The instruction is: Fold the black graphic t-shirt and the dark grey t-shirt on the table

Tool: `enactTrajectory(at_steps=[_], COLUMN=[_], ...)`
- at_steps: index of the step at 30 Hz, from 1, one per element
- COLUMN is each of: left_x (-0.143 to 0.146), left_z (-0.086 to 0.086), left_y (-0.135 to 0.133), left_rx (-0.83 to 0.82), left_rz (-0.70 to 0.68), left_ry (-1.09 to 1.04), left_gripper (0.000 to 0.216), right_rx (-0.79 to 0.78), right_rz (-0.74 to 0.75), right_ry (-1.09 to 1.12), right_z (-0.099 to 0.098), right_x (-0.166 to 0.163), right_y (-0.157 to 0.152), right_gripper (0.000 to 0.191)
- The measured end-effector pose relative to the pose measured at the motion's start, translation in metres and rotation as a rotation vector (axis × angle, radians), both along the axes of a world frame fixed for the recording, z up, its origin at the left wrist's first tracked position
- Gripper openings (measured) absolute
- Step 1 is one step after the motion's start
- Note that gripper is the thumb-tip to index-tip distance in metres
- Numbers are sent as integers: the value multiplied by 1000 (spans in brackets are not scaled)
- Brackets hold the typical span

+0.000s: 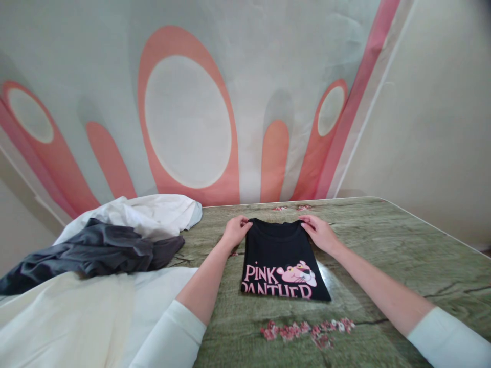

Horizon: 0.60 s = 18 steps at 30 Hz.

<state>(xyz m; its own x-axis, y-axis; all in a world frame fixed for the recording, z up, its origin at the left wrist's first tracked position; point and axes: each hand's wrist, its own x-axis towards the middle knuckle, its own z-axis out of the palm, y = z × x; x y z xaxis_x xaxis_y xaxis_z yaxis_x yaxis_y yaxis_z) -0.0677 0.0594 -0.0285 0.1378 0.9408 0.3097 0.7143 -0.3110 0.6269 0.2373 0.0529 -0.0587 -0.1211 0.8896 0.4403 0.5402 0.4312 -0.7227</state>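
Note:
A black T-shirt (pixel 282 255) lies folded into a rectangle on the green patterned table (pixel 402 255), its pink "PINK PANTHER" print facing me. My left hand (pixel 235 231) pinches the far left corner of the shirt by the collar. My right hand (pixel 320 232) rests on the far right corner, fingers curled onto the fabric edge. Both arms wear white sleeves pushed up the forearms.
A pile of clothes sits at the left: a dark grey garment (pixel 99 251) on top, a white one (pixel 153 212) behind, and cream and white cloth (pixel 76 317) in front. A wall hanging with orange ovals (pixel 187 117) rises behind the table.

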Motion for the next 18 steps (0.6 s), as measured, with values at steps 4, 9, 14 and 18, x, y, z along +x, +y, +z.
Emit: enactTrajectory(at_steps=[4, 9, 14, 18], left_x=[1, 0, 4, 10], left_z=[0, -1, 0, 2], left_y=[1, 1, -1, -4], left_rx=[-2, -11, -16, -17], left_rz=[25, 82, 129, 170], left_ry=[10, 31, 83, 142], left_gripper=[13, 15, 16, 19], right_rx=[-4, -25, -41, -41], right_rz=[-50, -65, -62, -90], right_ry=[-41, -36, -12, -8], right_z=[0, -3, -7, -5], right_x=[-1, -1, 0, -2], right_y=[2, 9, 14, 14], right_gripper=[22, 24, 23, 23])
